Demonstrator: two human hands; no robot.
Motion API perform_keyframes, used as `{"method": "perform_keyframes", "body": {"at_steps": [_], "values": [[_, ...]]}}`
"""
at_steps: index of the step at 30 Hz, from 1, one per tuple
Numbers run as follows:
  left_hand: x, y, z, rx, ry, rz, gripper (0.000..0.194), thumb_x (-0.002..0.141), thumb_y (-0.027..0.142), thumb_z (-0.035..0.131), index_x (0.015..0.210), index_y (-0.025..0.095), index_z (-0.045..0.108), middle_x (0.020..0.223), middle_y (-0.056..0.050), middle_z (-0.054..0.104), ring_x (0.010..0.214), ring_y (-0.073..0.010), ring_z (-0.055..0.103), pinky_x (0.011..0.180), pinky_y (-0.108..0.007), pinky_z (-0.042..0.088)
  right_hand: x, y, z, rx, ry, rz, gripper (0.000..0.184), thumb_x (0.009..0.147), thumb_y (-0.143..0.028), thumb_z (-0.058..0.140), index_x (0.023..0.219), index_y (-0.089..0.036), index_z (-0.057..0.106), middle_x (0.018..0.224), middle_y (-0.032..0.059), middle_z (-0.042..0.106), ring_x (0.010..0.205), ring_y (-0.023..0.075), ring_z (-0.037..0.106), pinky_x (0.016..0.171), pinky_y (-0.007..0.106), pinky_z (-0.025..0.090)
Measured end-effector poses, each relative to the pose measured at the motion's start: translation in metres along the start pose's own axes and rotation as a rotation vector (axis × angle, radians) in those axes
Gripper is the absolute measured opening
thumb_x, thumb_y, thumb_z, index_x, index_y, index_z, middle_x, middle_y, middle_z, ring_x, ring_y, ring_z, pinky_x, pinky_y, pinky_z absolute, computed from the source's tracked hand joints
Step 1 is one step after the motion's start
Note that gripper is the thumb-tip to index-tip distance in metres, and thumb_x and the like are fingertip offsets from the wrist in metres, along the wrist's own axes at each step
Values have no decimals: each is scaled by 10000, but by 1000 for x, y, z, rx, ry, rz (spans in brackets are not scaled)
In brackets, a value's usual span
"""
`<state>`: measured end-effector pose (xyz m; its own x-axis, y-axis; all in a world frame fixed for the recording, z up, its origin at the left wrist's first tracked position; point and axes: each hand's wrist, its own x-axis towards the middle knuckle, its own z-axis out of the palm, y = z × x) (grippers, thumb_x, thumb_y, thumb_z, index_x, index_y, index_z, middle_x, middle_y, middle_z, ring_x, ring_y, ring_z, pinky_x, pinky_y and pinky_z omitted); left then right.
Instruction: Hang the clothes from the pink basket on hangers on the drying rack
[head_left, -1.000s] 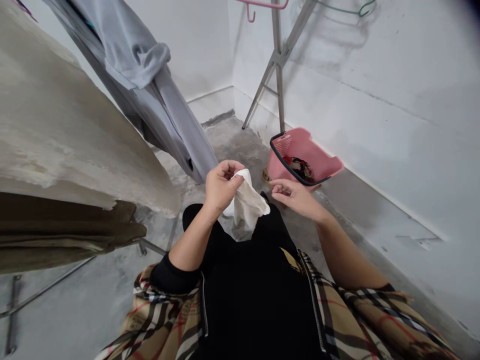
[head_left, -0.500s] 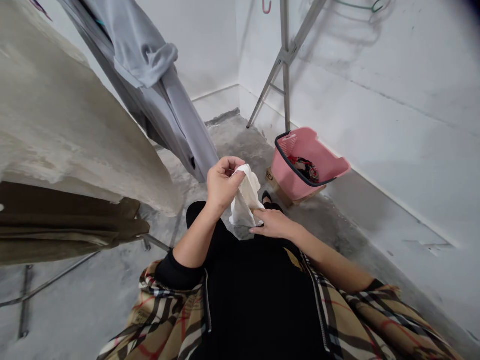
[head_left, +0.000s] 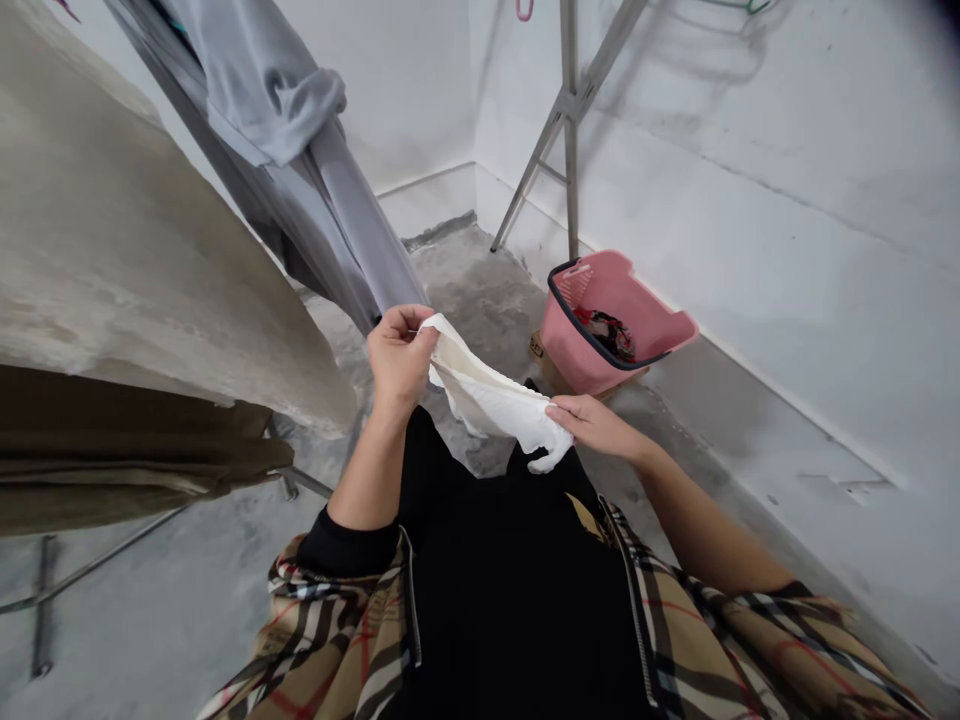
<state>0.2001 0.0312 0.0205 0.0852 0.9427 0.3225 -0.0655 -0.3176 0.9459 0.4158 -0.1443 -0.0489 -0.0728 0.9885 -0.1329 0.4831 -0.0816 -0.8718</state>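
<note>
A small white cloth garment [head_left: 491,390], its exact kind unclear, is stretched between my two hands above my lap. My left hand [head_left: 401,360] pinches its upper left end between thumb and fingers. At the lower right end, my right hand [head_left: 596,425] grips it, and a loose corner droops beneath the fingers. The cloth slopes down from left to right, with a fold or opening along its length. Part of the fingers of both hands is hidden behind the cloth.
To the right, a pink basket [head_left: 585,345] with a dark rim holds red and dark cloth and stands on a cardboard box [head_left: 553,372]. Behind it is a metal rack [head_left: 571,150]. Grey garments [head_left: 322,190], a beige cloth [head_left: 172,270] and brown trousers [head_left: 127,450] hang at left.
My hands have moved apart, the left one leftward and the right one rightward. The white cloth, bunched before, is now drawn out between them.
</note>
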Motion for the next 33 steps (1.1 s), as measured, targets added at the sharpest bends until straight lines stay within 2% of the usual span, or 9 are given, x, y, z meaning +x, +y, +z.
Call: {"method": "perform_keyframes", "body": {"at_steps": [8,14,16,19,22,24,27,30,33], "values": [[1,-2,-10,32,13,-23,147,628,147,640,773,168,655,639,44,597,539,-56,510,521,-168,404,-2,-12,-10,19,70,-86,408,874,-538,548,800,-142,617,771,25,587,730,143,525,679,248,409],[-4,-3,-10,30,-102,-63,167,623,155,639,787,173,661,665,40,609,547,-58,502,523,-172,396,-7,-34,-8,-60,-67,-247,406,884,-496,587,682,-146,617,690,15,556,671,119,498,659,251,406],[-9,-1,-6,14,-176,-86,183,621,151,638,802,176,659,682,39,614,572,-64,517,537,-173,403,-7,-41,-5,-59,-55,-300,381,905,-456,577,689,-147,634,712,22,575,675,114,514,655,247,415],[-20,4,1,-9,-335,-116,179,635,145,634,810,176,653,683,39,607,592,-71,526,552,-179,411,-1,-51,-2,-60,149,-366,277,901,-431,593,906,-174,696,943,55,620,722,107,537,663,242,445],[-34,10,10,16,-526,-77,171,660,125,616,819,173,658,713,28,626,635,-81,550,595,-192,429,11,-63,4,-64,383,-385,424,866,-429,639,1236,-225,605,1178,84,578,696,88,523,645,245,459],[-41,13,15,57,-652,-7,158,691,116,600,824,171,665,754,12,655,684,-94,577,641,-208,445,19,-71,7,-69,391,-367,486,850,-426,656,1280,-219,567,1087,65,609,667,89,513,630,246,448],[-47,17,17,139,-755,105,142,757,126,576,848,176,673,792,-4,678,737,-112,604,665,-224,451,26,-78,8,-97,321,-301,349,847,-417,658,1107,-185,647,777,-3,592,632,97,490,595,234,401],[-48,15,16,220,-762,208,169,797,127,557,908,189,669,835,-13,682,782,-125,610,687,-238,461,26,-78,5,-113,323,-218,243,849,-394,649,913,-165,696,639,-24,552,582,89,470,547,224,350],[-50,6,18,307,-724,345,232,798,102,543,973,205,656,912,-29,672,850,-143,603,749,-267,481,25,-78,1,-137,361,-183,259,868,-388,611,802,-155,702,604,-16,575,550,85,475,526,227,333]]}}
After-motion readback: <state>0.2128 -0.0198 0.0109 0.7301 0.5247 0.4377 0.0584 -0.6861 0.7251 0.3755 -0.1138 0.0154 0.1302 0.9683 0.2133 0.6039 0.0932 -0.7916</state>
